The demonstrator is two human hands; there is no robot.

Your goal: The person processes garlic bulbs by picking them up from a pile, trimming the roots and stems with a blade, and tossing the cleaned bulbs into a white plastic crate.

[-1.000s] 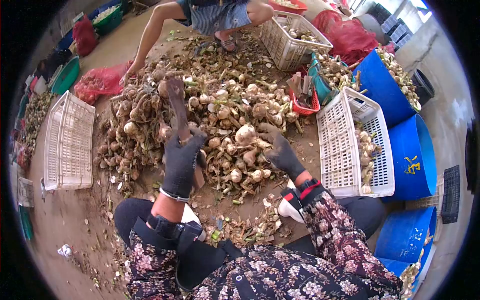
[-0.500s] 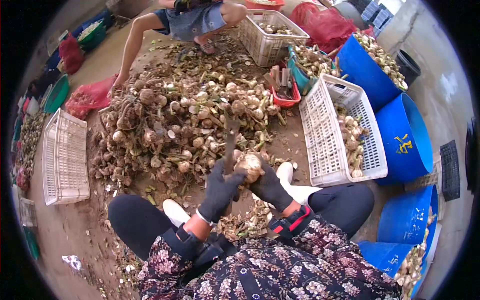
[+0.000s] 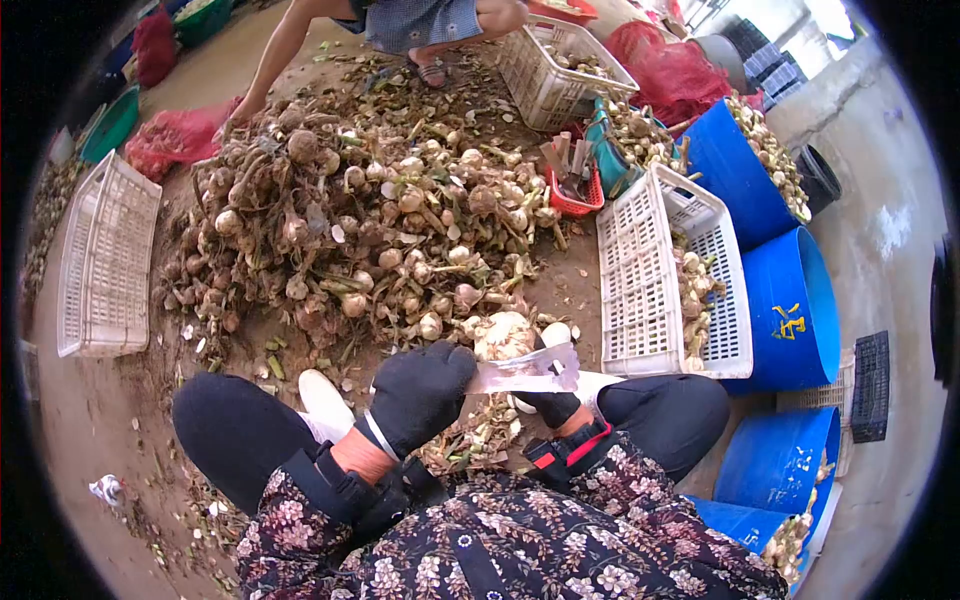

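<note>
My left hand (image 3: 420, 390), in a black glove, is closed around the handle of a wide-bladed knife (image 3: 525, 371). The blade points right and lies across the near side of a pale garlic bulb (image 3: 503, 336). My right hand (image 3: 552, 405), also gloved in black, holds that bulb from the right; the blade hides most of its fingers. Both hands are between my knees, in front of a large heap of garlic (image 3: 360, 230) with dirty roots and stalks. Trimmed stalks and peelings (image 3: 485, 437) lie on the ground below.
A white crate (image 3: 635, 290) with garlic stands at right, beside blue tubs (image 3: 790, 300). A red basket (image 3: 575, 205) of tools lies beyond. At left, another white crate (image 3: 110, 260) rests on its side. Across the heap, a person (image 3: 420, 25) reaches toward a red net bag (image 3: 180, 140).
The knife has swung from upright to roughly level, its blade now across the bulb. My left hand has turned with it. The view has shifted slightly.
</note>
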